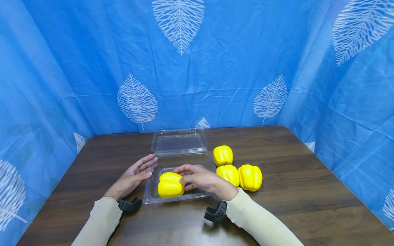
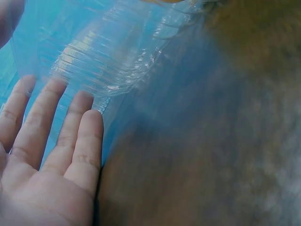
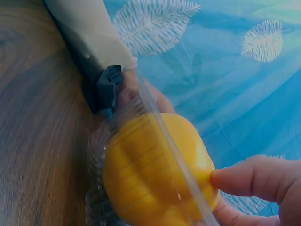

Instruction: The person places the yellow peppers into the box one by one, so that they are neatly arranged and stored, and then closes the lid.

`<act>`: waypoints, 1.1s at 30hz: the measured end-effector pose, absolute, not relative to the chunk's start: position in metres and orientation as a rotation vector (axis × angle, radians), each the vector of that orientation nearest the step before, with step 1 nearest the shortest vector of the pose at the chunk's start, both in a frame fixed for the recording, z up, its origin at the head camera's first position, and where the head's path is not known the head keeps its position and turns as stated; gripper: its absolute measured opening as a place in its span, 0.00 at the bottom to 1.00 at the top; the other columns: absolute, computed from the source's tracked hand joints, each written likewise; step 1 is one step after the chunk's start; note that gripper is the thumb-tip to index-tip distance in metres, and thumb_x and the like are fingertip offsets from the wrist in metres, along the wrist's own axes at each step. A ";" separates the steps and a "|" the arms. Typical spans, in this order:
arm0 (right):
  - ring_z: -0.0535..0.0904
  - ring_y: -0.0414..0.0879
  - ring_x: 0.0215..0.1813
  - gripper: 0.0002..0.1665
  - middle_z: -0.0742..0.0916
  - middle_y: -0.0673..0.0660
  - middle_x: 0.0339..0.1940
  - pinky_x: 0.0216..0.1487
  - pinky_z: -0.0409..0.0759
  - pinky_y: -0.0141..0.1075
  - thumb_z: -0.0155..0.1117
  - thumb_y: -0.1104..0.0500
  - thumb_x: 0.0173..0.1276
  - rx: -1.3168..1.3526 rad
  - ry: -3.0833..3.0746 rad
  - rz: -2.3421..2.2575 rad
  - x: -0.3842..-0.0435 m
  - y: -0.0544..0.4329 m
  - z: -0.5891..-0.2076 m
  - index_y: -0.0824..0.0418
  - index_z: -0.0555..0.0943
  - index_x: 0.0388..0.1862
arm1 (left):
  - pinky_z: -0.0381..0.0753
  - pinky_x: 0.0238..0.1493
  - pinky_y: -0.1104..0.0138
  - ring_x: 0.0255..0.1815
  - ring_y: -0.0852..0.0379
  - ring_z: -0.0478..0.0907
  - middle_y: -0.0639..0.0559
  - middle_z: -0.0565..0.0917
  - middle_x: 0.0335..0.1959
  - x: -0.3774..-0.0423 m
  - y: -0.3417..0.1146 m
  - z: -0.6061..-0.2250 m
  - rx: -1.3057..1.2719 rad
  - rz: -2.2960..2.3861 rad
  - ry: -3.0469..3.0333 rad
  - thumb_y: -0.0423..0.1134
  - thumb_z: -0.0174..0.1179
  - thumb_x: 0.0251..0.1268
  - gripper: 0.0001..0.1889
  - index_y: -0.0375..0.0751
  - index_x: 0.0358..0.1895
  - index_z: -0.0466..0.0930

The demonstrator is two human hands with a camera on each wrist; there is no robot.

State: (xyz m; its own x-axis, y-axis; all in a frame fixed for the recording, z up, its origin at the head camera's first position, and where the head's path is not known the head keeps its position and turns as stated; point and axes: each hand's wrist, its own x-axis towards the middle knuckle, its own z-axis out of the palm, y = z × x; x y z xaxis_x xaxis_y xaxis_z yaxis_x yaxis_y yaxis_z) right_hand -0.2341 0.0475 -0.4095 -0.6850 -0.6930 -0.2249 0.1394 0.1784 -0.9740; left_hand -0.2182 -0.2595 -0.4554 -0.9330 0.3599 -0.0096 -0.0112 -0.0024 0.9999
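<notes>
A clear plastic clamshell container (image 1: 192, 158) lies open on the table, its lid (image 1: 180, 142) folded back toward the curtain. Inside, at its front left, is a yellow bell pepper (image 1: 170, 187). My right hand (image 1: 200, 178) reaches in from the right and holds this bell pepper (image 3: 146, 174), thumb against its side. With straight fingers my left hand (image 1: 135, 176) touches the container's left side; in the left wrist view the fingertips of that hand (image 2: 51, 150) lie against the ridged plastic wall (image 2: 113, 70).
Three more yellow bell peppers stand right of the container: one at the back (image 1: 223, 155), one by its right edge (image 1: 228, 174) under my right wrist, one further right (image 1: 250, 177). A blue leaf-patterned curtain (image 1: 215, 68) surrounds the dark wooden table (image 1: 295, 205).
</notes>
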 end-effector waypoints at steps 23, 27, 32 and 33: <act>0.83 0.51 0.57 0.29 0.84 0.64 0.67 0.65 0.86 0.52 0.55 0.69 0.77 -0.514 1.814 -1.512 -0.236 0.037 -0.412 0.69 0.74 0.75 | 0.73 0.69 0.76 0.69 0.77 0.73 0.32 0.53 0.88 -0.219 -0.259 -0.457 0.373 2.036 2.006 0.34 0.58 0.83 0.41 0.35 0.88 0.45; 0.83 0.50 0.56 0.28 0.85 0.63 0.66 0.64 0.86 0.50 0.55 0.69 0.78 -0.514 1.823 -1.511 -0.236 0.036 -0.411 0.69 0.74 0.75 | 0.73 0.69 0.76 0.68 0.77 0.73 0.32 0.53 0.88 -0.220 -0.259 -0.456 0.376 2.037 2.002 0.33 0.58 0.83 0.40 0.35 0.88 0.45; 0.82 0.50 0.59 0.27 0.83 0.63 0.70 0.66 0.85 0.49 0.57 0.67 0.78 -0.518 1.835 -1.532 -0.236 0.036 -0.409 0.69 0.75 0.74 | 0.73 0.70 0.75 0.72 0.73 0.73 0.33 0.53 0.88 -0.222 -0.260 -0.456 0.361 2.029 2.005 0.33 0.57 0.83 0.40 0.35 0.88 0.45; 0.82 0.50 0.60 0.27 0.83 0.63 0.71 0.67 0.84 0.49 0.58 0.66 0.77 -0.516 1.840 -1.539 -0.236 0.036 -0.409 0.69 0.76 0.74 | 0.73 0.70 0.75 0.74 0.71 0.73 0.33 0.54 0.88 -0.222 -0.260 -0.456 0.352 2.027 2.009 0.33 0.58 0.83 0.40 0.36 0.88 0.46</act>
